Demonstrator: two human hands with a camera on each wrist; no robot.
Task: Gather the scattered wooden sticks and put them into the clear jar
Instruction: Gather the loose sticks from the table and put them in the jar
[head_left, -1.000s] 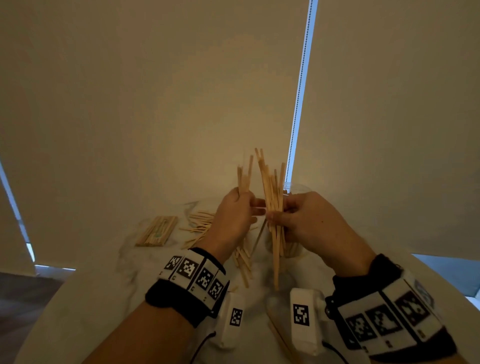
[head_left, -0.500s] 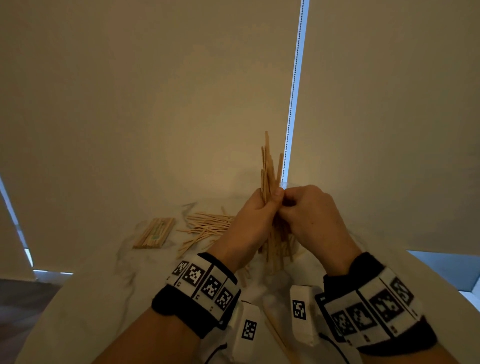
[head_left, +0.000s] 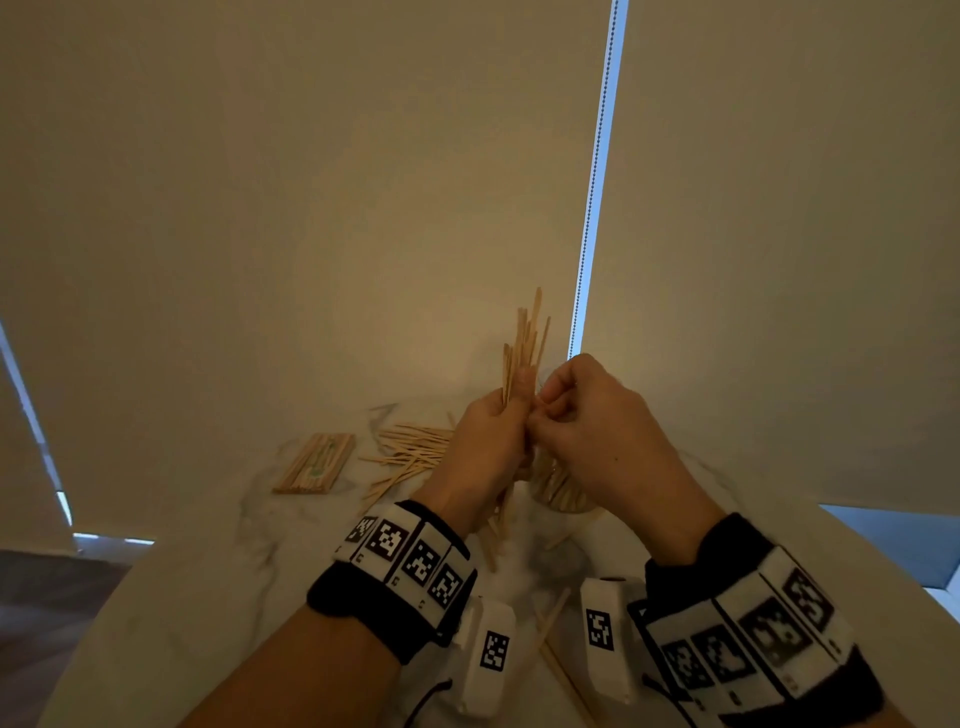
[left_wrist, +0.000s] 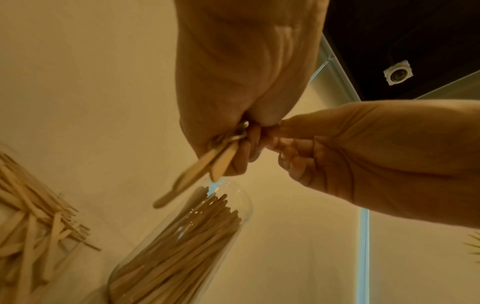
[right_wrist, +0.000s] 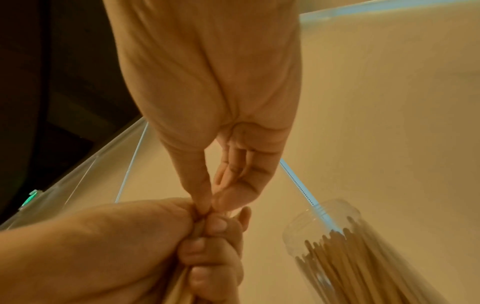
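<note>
My left hand grips an upright bundle of wooden sticks in its fist, above and just left of the clear jar. The jar stands on the table, mostly hidden under my hands, and holds many sticks. My right hand meets the left one, thumb and forefinger pinching the same bundle. In the left wrist view the bundle's lower ends hang over the jar mouth. The right wrist view shows the pinch against my left fist, with the jar to the right.
A loose pile of sticks lies left of my hands, with a neat flat stack further left. A few sticks lie near the front between my wrists. The white marble table ends at left; blinds hang close behind.
A second ago each hand held its own bunch of sticks. The two bunches have come together into one bundle in my left fist, and both hands have closed in over the jar.
</note>
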